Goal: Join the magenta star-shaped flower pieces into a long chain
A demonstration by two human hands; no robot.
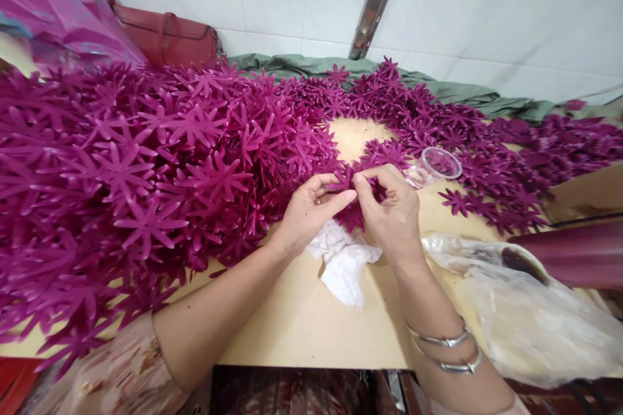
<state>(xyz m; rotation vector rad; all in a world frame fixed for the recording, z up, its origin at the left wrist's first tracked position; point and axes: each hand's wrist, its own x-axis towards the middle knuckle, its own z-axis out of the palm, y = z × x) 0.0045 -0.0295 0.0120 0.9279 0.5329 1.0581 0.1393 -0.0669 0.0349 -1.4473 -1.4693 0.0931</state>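
Note:
My left hand (pixel 309 211) and my right hand (pixel 392 214) meet over the middle of the table, both pinching a magenta plastic flower piece (pixel 346 180) between thumbs and fingers. More petals of the same piece (pixel 353 215) hang below the fingers. A huge heap of the same star-shaped magenta flowers (pixel 126 168) fills the left half of the table and touches my left hand. A crumpled white cloth (pixel 343 262) lies just under both wrists. Two silver bangles (pixel 445 350) ring my right wrist.
A small clear plastic cup (pixel 440 164) lies on its side right of my hands. More flowers (pixel 467 136) arc along the back and right. A clear plastic bag (pixel 530 311) covers the table's right front. A red bag (pixel 168 39) and green cloth (pixel 311 66) sit by the tiled wall.

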